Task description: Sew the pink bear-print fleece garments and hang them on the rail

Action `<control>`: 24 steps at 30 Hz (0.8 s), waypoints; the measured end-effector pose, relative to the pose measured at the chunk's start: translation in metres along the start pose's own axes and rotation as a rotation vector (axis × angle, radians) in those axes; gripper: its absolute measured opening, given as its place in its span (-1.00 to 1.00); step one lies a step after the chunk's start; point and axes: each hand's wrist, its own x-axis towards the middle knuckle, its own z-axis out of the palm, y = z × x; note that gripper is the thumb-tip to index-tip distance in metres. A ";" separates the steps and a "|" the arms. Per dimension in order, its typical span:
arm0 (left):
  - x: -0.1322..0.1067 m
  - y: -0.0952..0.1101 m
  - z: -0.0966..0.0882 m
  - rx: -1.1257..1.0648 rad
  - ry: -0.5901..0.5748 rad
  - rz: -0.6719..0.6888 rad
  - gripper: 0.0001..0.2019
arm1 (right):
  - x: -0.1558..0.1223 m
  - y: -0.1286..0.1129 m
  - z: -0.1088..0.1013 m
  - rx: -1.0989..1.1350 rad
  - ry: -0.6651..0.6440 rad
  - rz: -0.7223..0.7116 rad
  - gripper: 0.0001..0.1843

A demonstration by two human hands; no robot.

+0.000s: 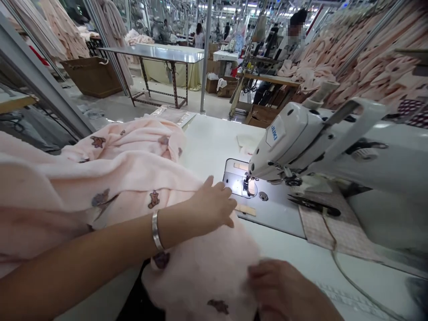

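Note:
Pale pink plush fabric [133, 171] with small bear prints is heaped across the left of the sewing table and hangs over its front edge. My left hand [212, 207], a silver bangle at its wrist, lies over the fabric left of the needle plate. Its thumb and forefinger are bent in on the cloth, with the little finger raised. At the lower right my right hand [281, 285], blurred, has its fingers closed on the fabric's right edge. The white sewing machine [294, 133] stands beyond, its lit presser foot [247, 185] apart from the fabric.
Thread snips [314, 205] and a cord lie right of the metal bed plate [281, 211]. Behind are a metal-topped table [160, 52], a cardboard box [92, 76], a pole [205, 58] and hanging pink garments [368, 58]. Another person [290, 44] works further back.

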 end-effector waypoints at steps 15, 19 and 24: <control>-0.029 0.005 -0.078 -0.588 -0.185 0.054 -0.81 | 0.016 -0.032 0.006 0.425 -0.118 0.601 -0.78; -0.037 0.011 -0.079 -0.716 -0.134 0.056 -0.95 | 0.010 -0.034 0.005 0.507 -0.074 0.548 -0.36; -0.040 0.026 -0.062 -0.478 0.238 0.037 -0.82 | 0.011 -0.036 0.004 0.345 -0.008 0.415 -0.29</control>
